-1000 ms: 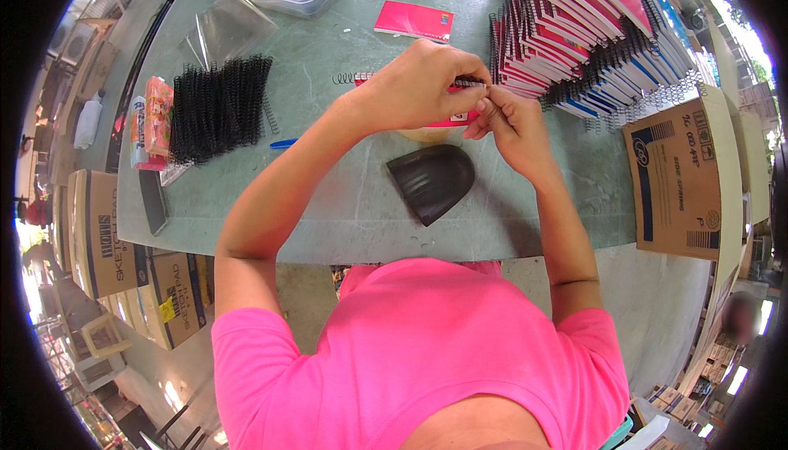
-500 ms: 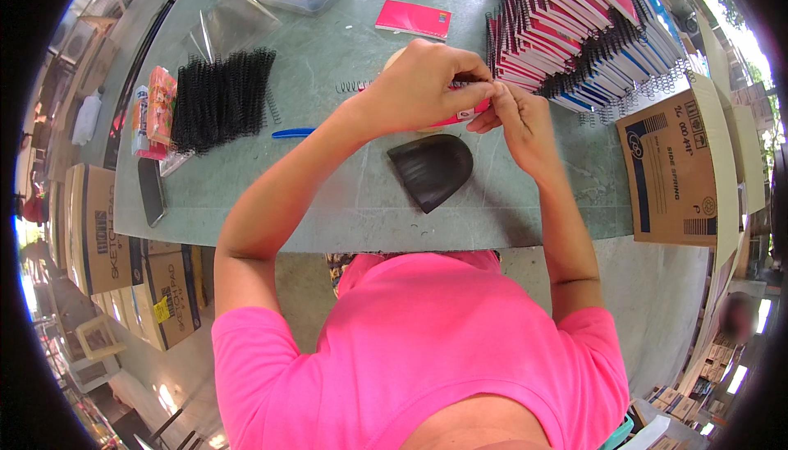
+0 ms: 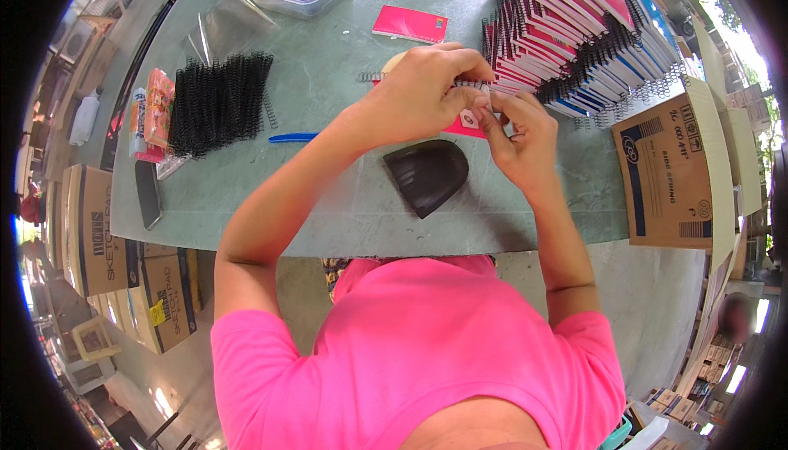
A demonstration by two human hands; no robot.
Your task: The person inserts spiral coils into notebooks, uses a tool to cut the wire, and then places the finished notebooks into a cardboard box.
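A small notebook with a pink-red cover (image 3: 468,126) is held above the table, mostly covered by my hands. My left hand (image 3: 414,95) is closed on it, thumb and fingers gripping the bound edge. A dark spiral coil (image 3: 375,77) runs along that edge and sticks out to the left of my wrist. My right hand (image 3: 523,131) pinches at the right end of the coil, thumb against bent fingers. Behind my left hand, a pale rounded object (image 3: 392,63) shows only in part. Just below the notebook lies a black half-rounded block (image 3: 428,177).
Stacked spiral notebooks (image 3: 566,39) stand at the right, beside a cardboard box (image 3: 666,172). On the left are a pile of black coils (image 3: 220,103), a blue slim tool (image 3: 293,137) and a phone (image 3: 148,194). Farther back are a clear tub (image 3: 308,5) and another pink notebook (image 3: 410,24).
The coil's left end has shifted right, closer to my left hand. My right fingers have bent and turned at the coil's other end, and more of the notebook cover shows.
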